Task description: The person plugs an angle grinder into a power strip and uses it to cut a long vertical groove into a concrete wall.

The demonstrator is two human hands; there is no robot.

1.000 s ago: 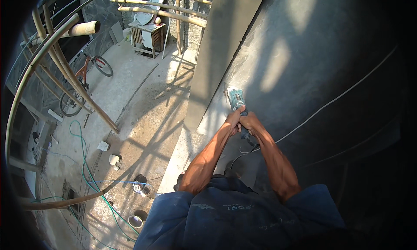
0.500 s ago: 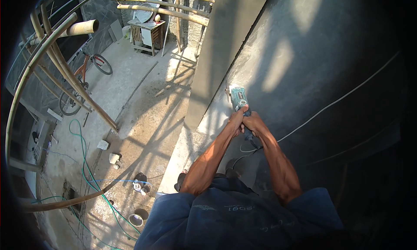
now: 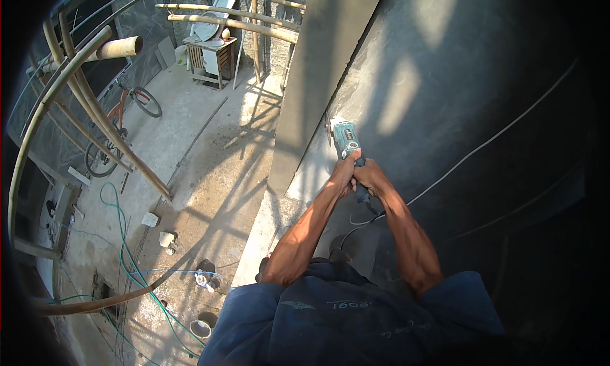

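Note:
Both my hands are wrapped round a teal angle grinder (image 3: 346, 135), arms stretched out ahead of me. My left hand (image 3: 344, 172) grips its body from the left, while my right hand (image 3: 372, 177) closes round it from the right, partly overlapping. The disc (image 3: 329, 129) at its head stands edge-on close to the dark seam of the grey surface (image 3: 406, 96); whether it touches cannot be made out. A grey band (image 3: 302, 99) lies on the seam's other side. Out of the grinder's rear runs a dark cord (image 3: 375, 211), below my right hand.
Bamboo poles (image 3: 121, 140) stand at the left, near a bicycle (image 3: 121, 121). A green hose (image 3: 127, 258) winds over the concrete floor (image 3: 197, 150). A pale cable (image 3: 483, 147) crosses at the right. Farther off is a small wooden cabinet (image 3: 213, 60); a bucket (image 3: 201, 328) sits lower left.
The grinder and both hands have shifted slightly left and away from me, bringing the disc nearer the seam. My grip is unchanged, and the view has shifted a little.

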